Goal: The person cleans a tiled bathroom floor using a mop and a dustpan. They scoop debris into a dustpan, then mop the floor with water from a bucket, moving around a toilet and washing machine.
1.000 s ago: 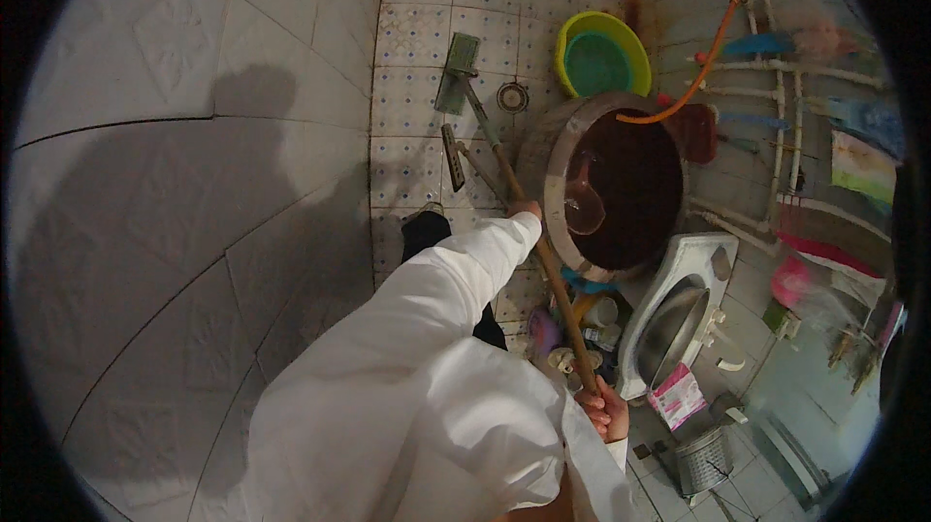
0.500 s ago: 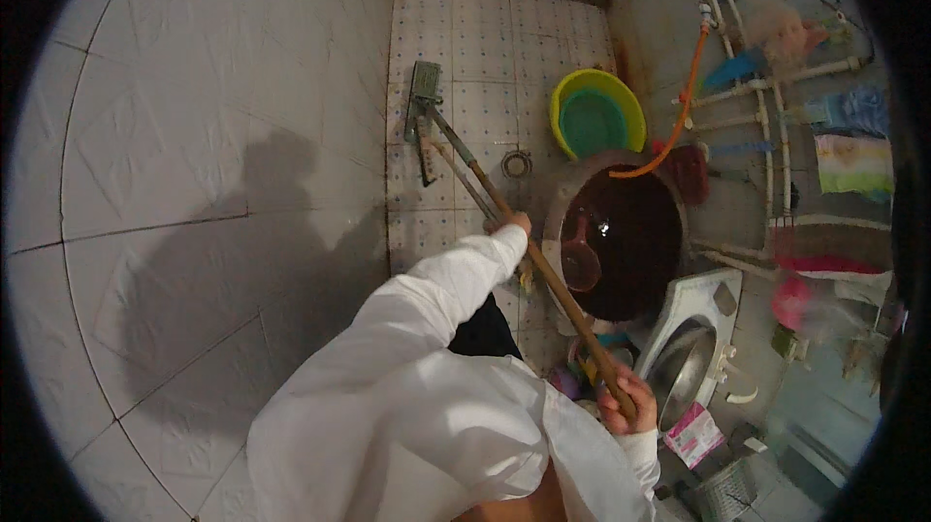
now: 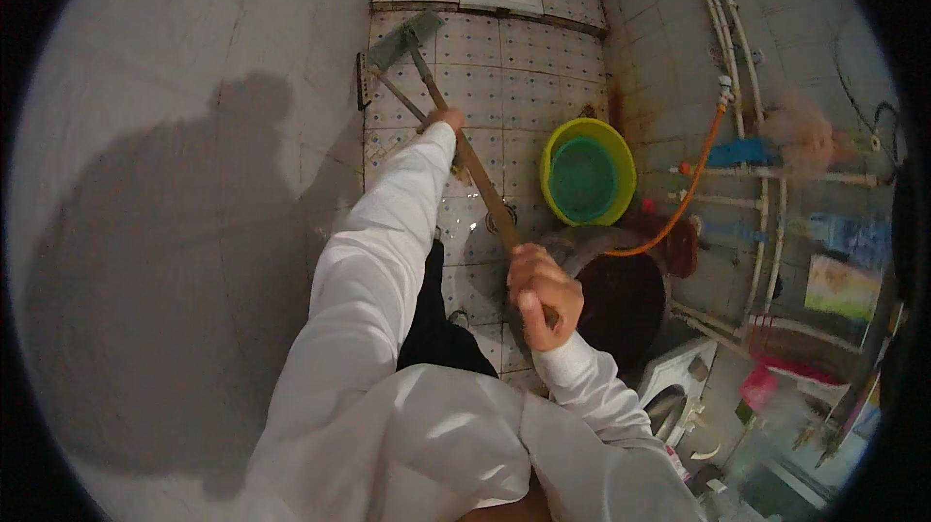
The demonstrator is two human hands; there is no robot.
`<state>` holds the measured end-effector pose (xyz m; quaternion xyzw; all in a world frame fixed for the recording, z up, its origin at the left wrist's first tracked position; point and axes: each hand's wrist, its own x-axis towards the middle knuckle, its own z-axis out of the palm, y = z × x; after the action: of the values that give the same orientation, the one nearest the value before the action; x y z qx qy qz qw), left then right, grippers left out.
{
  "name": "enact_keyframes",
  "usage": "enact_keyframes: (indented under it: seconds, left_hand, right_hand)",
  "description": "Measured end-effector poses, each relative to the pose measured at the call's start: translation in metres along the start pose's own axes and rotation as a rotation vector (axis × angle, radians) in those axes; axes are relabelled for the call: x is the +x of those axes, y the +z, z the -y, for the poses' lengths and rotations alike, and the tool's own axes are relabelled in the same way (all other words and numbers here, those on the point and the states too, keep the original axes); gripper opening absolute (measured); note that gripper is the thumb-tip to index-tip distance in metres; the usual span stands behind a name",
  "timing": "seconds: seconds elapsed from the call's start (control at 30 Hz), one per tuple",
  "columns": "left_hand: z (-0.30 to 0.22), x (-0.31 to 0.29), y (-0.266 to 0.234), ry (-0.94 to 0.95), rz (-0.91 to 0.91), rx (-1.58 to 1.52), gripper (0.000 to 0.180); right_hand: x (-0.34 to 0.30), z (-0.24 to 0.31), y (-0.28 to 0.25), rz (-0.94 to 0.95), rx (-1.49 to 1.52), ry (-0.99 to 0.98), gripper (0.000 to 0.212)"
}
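Both hands on one long brown broom handle [image 3: 475, 168], running diagonally from mid-floor up toward the far wall. Left hand [image 3: 448, 120] wrapped tight around the handle partway down, arm fully extended in a white sleeve [image 3: 373, 260]. Right hand [image 3: 543, 294] fisted closed on the near end of the handle, just beside the rim of a dark barrel [image 3: 621, 304]. Broom head [image 3: 402, 39], greenish, flat on the tiled floor [image 3: 543, 66] near the far edge, close to the raised step by the wall. A second stick with a small head [image 3: 367, 81] lies just left of the broom head, its shaft crossing under the broom handle near the left hand. Yellow-green basin [image 3: 621, 149] with a teal basin [image 3: 582, 178] nested inside sits on the floor at the right edge, against the wall, just beyond the barrel. Orange hose [image 3: 693, 188] drops from the wall pipes [image 3: 737, 66] into the barrel. White squat fixture [image 3: 674, 396] at the near right corner. Person's shadow falls on the left wall [image 3: 175, 260]
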<state>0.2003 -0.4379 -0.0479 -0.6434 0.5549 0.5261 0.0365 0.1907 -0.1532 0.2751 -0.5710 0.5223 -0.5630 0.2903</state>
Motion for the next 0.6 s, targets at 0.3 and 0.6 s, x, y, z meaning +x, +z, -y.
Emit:
enact_keyframes:
  seconds: [0.3,0.6]
  left_hand:
    - [0.001,0.155,-0.023,0.056,0.045,0.105,0.02]
    - [0.053,0.139,0.049,0.516,0.271,1.009,0.012]
  right_hand:
    - [0.102,-0.107,0.041,0.033,0.077,-0.16,0.012]
    - [0.039,-0.073,0.005,-0.086,0.082,-0.07,0.021]
